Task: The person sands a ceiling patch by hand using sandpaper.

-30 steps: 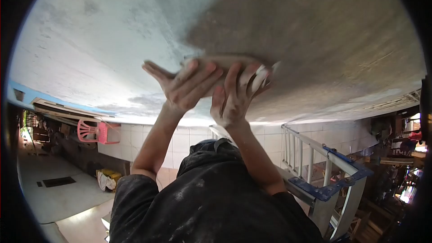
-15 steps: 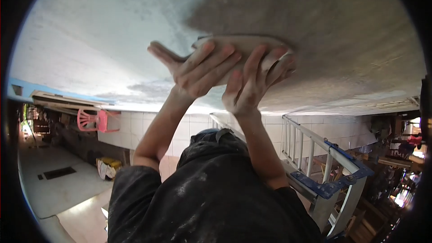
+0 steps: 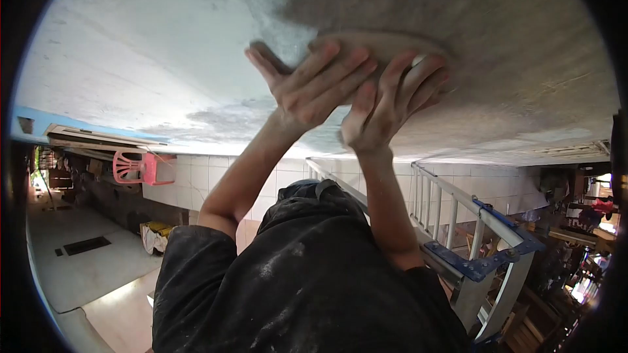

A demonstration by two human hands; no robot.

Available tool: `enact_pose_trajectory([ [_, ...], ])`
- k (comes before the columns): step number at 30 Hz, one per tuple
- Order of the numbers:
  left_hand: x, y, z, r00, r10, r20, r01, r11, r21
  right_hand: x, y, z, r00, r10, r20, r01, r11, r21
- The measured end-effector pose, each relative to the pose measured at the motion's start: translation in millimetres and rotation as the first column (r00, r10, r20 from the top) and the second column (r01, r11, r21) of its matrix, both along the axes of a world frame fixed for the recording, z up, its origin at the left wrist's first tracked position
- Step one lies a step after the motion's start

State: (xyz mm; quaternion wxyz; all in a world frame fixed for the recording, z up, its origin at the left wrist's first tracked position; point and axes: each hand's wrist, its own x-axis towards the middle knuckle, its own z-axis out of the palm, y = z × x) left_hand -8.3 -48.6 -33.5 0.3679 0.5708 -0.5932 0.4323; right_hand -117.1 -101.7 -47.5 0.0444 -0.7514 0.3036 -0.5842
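My left hand (image 3: 307, 88) presses on a thin flat grey pad (image 3: 386, 40) against a large grey plastered surface (image 3: 163, 45). Its fingers lie stretched across the pad, with one digit spread out to the left. My right hand (image 3: 392, 101) is just beside it, fingers bent against the same pad's right part. Motion blur and the fingers hide much of the pad, so its exact kind does not show. A dark patch (image 3: 392, 0) of shadow or damp spreads above the hands.
An aluminium ladder (image 3: 451, 212) with blue hinge brackets (image 3: 468, 263) stands close on the right. White tiles (image 3: 281, 179) lie beyond my arms. At left are a pink plastic chair (image 3: 154, 168) and a yellow and white sack (image 3: 156, 238). Assorted clutter (image 3: 579, 242) fills the far right.
Both hands have slid with the pad to the right and slightly upward along the plastered surface. They keep their hold on it.
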Motion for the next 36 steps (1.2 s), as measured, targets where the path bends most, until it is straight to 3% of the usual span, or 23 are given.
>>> enact_pose_trajectory([
  [3,4,8,-55,1.0,-0.004,-0.027,0.006,0.998,0.066,-7,15,-52,0.98,-0.02,-0.197,0.031,0.998,0.054],
  [5,5,6,-54,1.0,-0.013,0.014,0.012,0.998,0.057,-8,13,-66,0.981,0.005,-0.194,0.008,0.998,0.065],
  [7,3,10,-48,0.999,-0.028,0.039,0.026,0.998,0.063,-12,14,-55,0.972,-0.022,-0.234,0.038,0.997,0.064],
  [10,-4,0,-1,0.999,-0.022,0.042,0.021,1.0,0.021,-14,4,-7,0.991,0.005,-0.137,0.0,0.999,0.037],
  [13,-5,-3,-2,0.997,-0.033,0.064,0.034,0.999,-0.004,-14,3,-8,0.991,0.008,-0.133,-0.001,0.999,0.048],
  [17,4,5,-61,1.0,-0.018,0.004,0.018,0.999,0.037,-11,14,-44,0.975,-0.017,-0.222,0.039,0.995,0.096],
  [22,8,8,0,0.993,0.027,0.117,-0.034,0.998,0.056,-6,12,-3,0.991,0.051,-0.121,-0.047,0.998,0.033],
  [25,6,9,2,1.0,0.009,-0.016,-0.009,1.0,0.021,-2,16,7,0.983,-0.001,-0.183,0.007,1.0,0.03],
  [28,16,18,-59,1.0,0.0,-0.024,0.001,0.999,0.048,-4,26,-40,0.95,-0.015,-0.311,0.03,0.999,0.043],
  [31,17,23,-59,1.0,-0.012,-0.013,0.013,0.998,0.069,1,26,-59,0.965,0.087,-0.249,-0.072,0.995,0.067],
  [32,17,28,-50,1.0,-0.02,-0.001,0.02,0.996,0.087,10,28,-61,0.992,0.067,-0.104,-0.056,0.993,0.102],
  [36,13,30,5,1.0,0.026,0.001,-0.026,0.987,0.161,15,30,-19,0.996,0.083,-0.016,-0.082,0.992,0.093],
])
